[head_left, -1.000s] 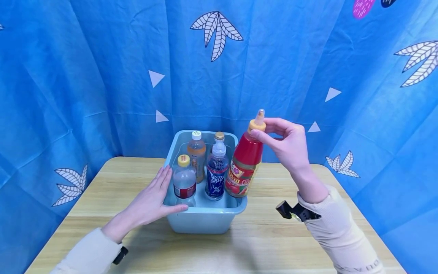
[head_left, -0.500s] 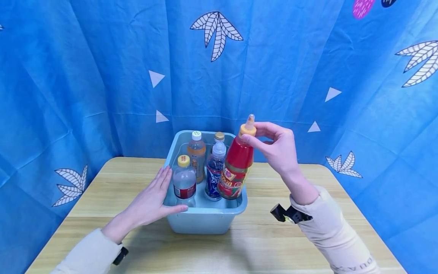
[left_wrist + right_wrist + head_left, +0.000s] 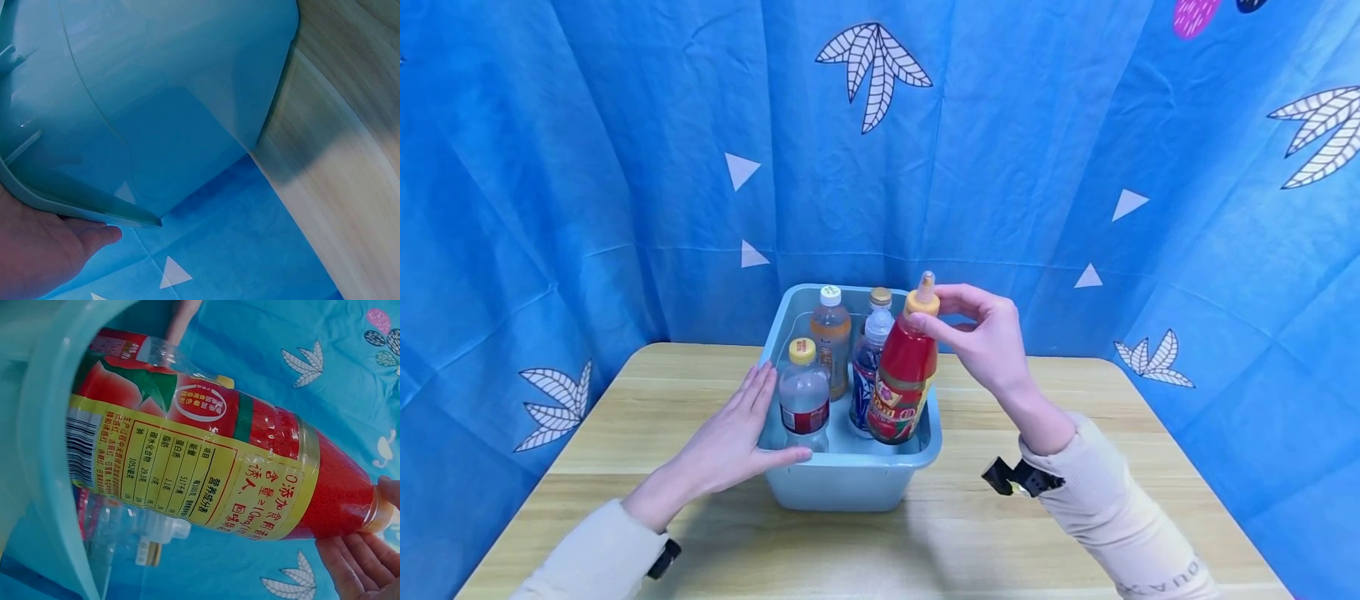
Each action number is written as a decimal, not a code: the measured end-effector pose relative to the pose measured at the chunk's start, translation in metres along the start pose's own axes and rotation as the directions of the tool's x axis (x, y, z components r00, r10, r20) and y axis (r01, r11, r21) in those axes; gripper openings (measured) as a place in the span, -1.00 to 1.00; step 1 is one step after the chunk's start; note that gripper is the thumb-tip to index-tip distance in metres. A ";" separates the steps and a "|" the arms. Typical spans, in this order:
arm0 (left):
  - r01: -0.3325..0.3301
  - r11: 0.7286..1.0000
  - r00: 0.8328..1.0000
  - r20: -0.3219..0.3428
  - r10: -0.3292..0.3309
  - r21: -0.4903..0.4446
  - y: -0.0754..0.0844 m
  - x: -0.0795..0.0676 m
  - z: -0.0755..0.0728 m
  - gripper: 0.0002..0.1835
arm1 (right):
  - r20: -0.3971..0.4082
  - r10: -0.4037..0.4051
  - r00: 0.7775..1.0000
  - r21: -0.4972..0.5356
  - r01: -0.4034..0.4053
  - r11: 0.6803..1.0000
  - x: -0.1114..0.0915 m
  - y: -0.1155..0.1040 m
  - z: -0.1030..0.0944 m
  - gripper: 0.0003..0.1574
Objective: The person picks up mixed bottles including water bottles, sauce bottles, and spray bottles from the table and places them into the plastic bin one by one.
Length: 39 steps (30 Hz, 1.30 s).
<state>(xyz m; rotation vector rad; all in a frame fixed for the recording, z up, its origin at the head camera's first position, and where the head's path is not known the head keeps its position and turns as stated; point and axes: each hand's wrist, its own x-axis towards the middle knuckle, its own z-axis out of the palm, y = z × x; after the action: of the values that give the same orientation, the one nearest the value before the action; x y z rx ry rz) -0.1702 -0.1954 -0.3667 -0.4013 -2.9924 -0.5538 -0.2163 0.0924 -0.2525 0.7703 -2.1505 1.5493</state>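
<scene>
My right hand (image 3: 981, 337) pinches the yellow cap and neck of a red ketchup bottle (image 3: 908, 358). The bottle tilts slightly, its base inside a light blue plastic bin (image 3: 842, 479) at the front right corner. Whether the base touches the floor of the bin cannot be seen. In the right wrist view the yellow label of the ketchup bottle (image 3: 169, 469) faces the camera, with fingers (image 3: 356, 562) at its neck. My left hand (image 3: 726, 437) rests with straight fingers on the bin's left rim, thumb along the front rim. The left wrist view shows the bin wall (image 3: 162, 112) above that hand (image 3: 44, 253).
Inside the bin stand a clear yellow-capped bottle (image 3: 805, 396), an orange-toned white-capped bottle (image 3: 831, 333), a dark blue drink bottle (image 3: 865, 367) and a brown-capped bottle (image 3: 880, 298). The bin sits on a wooden table (image 3: 1015, 533) before a blue curtain (image 3: 985, 150).
My right hand has moved left and down with the ketchup bottle, which now covers part of the dark blue bottle. The left hand and the bin have stayed put.
</scene>
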 end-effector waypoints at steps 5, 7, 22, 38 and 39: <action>-0.006 1.000 1.000 0.001 0.006 0.000 0.000 0.000 -0.001 0.25 | 0.024 0.009 1.000 0.000 -0.009 1.000 -0.005 0.006 0.006 -0.62; -0.007 1.000 1.000 0.005 0.007 0.000 0.000 0.000 -0.001 0.25 | 0.032 0.018 0.999 0.003 -0.018 1.000 -0.006 0.009 0.008 -0.62; -0.003 1.000 1.000 0.013 0.004 -0.013 0.000 0.000 -0.001 0.22 | 0.091 0.119 0.989 -0.022 -0.118 0.993 -0.022 0.009 0.023 -0.62; 0.003 1.000 1.000 0.013 -0.003 -0.003 0.001 0.000 -0.002 0.23 | 0.121 0.118 0.986 -0.013 -0.117 0.993 -0.032 0.050 0.037 -0.61; 0.002 1.000 1.000 0.012 -0.002 -0.001 0.001 0.000 -0.002 0.23 | 0.121 0.119 0.986 -0.014 -0.118 0.993 -0.033 0.051 0.038 -0.61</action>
<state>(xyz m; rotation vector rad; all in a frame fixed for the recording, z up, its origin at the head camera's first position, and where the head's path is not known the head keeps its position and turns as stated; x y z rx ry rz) -0.1695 -0.1949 -0.3647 -0.4038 -3.0045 -0.5553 -0.2221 0.0761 -0.3218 0.7650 -2.3265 1.5899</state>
